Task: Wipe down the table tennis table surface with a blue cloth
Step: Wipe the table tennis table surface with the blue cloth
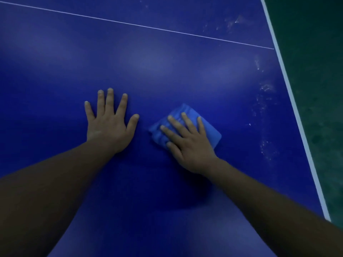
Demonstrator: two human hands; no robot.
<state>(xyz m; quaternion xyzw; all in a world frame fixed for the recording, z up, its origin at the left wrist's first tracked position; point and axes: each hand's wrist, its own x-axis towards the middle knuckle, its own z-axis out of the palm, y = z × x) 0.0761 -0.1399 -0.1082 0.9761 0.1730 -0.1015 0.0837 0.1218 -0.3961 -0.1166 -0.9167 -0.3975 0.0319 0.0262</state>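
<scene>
Blue folded cloth (187, 125) under flat right hand (189, 145).

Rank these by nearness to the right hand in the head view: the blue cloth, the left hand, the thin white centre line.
1. Blue cloth: directly under the right hand, pressed flat.
2. Left hand: beside it to the left, flat on the table.
3. Thin white centre line: far across the table, beyond both hands.

Blue cloth (185, 125): folded into a rough square, lying flat on the dark blue tabletop (167, 71), partly covered. Tabletop: 1 thin white centre line, white edge stripe at right, pale smudges near that edge.
</scene>
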